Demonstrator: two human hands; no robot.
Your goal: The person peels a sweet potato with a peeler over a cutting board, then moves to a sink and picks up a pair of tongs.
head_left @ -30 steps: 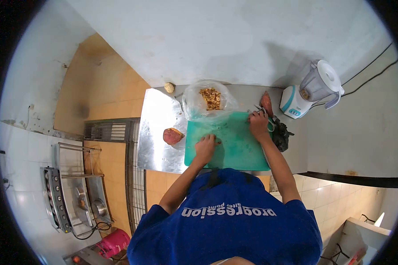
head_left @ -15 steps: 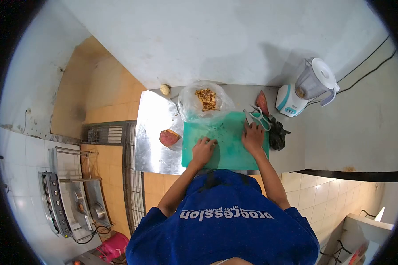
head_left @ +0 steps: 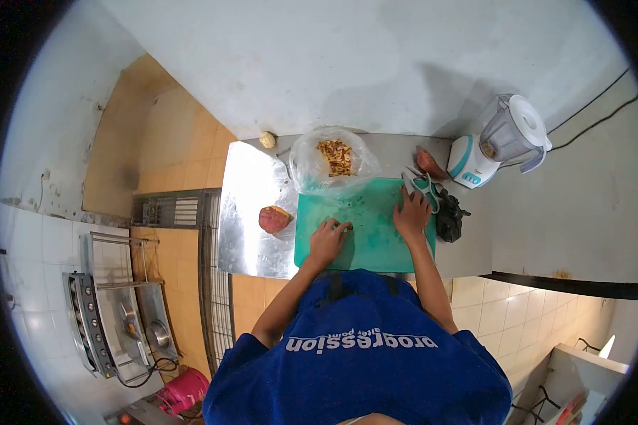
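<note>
A green cutting board [head_left: 368, 248] lies in front of me, with small dark scraps on it. My left hand [head_left: 326, 241] rests on its left half, fingers bent together; a small dark bit shows at the fingertips, too small to name. Towards the board's right edge, my right hand [head_left: 412, 214] lies with fingers spread, over or beside a knife [head_left: 407, 182] whose blade points away from me. White-handled scissors [head_left: 429, 190] lie just beyond these fingers. Behind the board, a clear plastic bag [head_left: 306, 166] holds chopped brown pieces [head_left: 338, 157].
A reddish sweet potato [head_left: 273, 219] sits left of the board, and another reddish root [head_left: 430, 163] lies behind the scissors. A black plastic bag [head_left: 449, 216] is at the right. A blender [head_left: 475, 166] stands at the back right; a pale round piece [head_left: 267, 139] is at the back left.
My right hand has spread its fingers and shifted slightly right. The knife beside it has moved right, towards the scissors. The reddish root at the back has tilted. My left hand stays on the board.
</note>
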